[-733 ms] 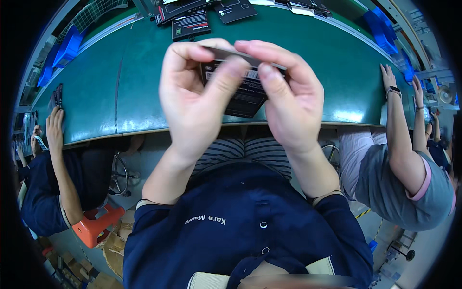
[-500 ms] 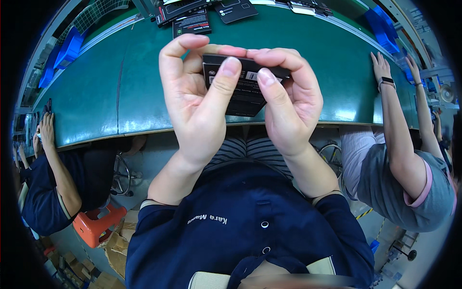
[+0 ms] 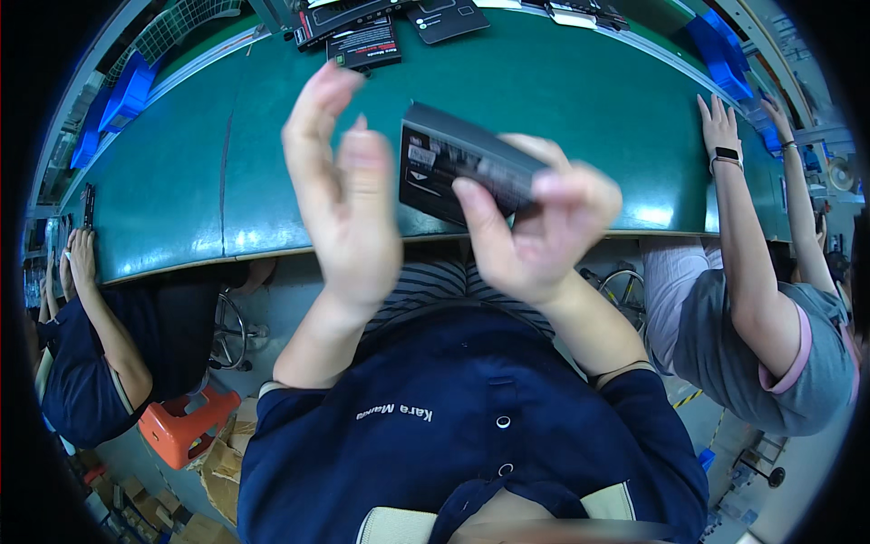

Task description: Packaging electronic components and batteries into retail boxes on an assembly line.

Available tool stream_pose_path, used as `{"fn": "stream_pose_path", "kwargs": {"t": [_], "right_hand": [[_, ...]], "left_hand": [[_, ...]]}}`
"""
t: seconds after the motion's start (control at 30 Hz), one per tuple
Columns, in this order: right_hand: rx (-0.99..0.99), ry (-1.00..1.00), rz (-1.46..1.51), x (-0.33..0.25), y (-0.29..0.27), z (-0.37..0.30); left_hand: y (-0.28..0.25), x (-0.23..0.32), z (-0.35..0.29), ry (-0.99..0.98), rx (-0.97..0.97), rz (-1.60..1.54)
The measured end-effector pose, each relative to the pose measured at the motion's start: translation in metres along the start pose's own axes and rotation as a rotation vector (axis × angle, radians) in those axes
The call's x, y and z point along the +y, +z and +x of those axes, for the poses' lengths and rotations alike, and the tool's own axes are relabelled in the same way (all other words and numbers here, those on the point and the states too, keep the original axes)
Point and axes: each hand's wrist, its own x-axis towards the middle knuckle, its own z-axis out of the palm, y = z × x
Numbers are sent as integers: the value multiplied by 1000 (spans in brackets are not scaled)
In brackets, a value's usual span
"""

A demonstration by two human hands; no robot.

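A flat black box [image 3: 444, 172] with small white print and a code label is held tilted above the near edge of the green table. My right hand [image 3: 535, 222] grips its right end, thumb on the printed face and fingers behind and along the edge. To the left of the box, my left hand [image 3: 349, 199] is raised and apart from it, fingers spread and somewhat blurred, with nothing in it.
Several black boxes [image 3: 362, 41] lie at the far side of the green table [image 3: 299, 208]. Blue bins [image 3: 127, 91] hang at both sides. Co-workers sit left and right, with a hand [image 3: 718, 127] resting on the table at right. An orange stool [image 3: 186, 426] stands lower left.
My left hand has let go of the box and moved left. My right hand keeps hold of it, and the box has turned, its right end now lower.
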Motion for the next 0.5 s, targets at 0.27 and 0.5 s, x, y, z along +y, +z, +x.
{"fn": "stream_pose_path", "kwargs": {"t": [0.27, 0.5], "right_hand": [[-911, -197, -88, 62, 25, 21], [-777, -135, -745, 106, 31, 34]], "left_hand": [[-124, -53, 32, -333, -17, 178], [-131, -66, 72, 149, -240, 1310]]}}
